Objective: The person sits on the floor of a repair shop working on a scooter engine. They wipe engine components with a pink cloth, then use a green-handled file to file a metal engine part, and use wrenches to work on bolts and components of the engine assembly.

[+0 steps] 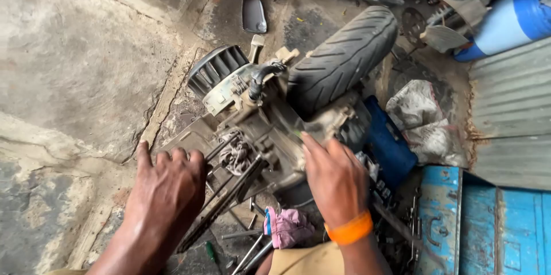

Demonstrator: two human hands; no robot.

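- At the floor's centre: engine block (pixel 270 131) laid with long axis from 7 to 1 o'clock, tyre (pixel 338 59) at 1.
- Left hand (pixel 169 180): spread flat, pressed at 8 o'clock edge.
- Right hand (pixel 336 177): nearer, fingers narrowed on a green-tipped tool (pixel 299 131).

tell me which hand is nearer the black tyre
Right. The right hand reaches into the engine just below the black tyre, its fingers close under the tread. The left hand rests lower left, on the engine's far side.

The right hand (pixel 336 177) hides whatever its fingertips grip on the engine (pixel 270 131).
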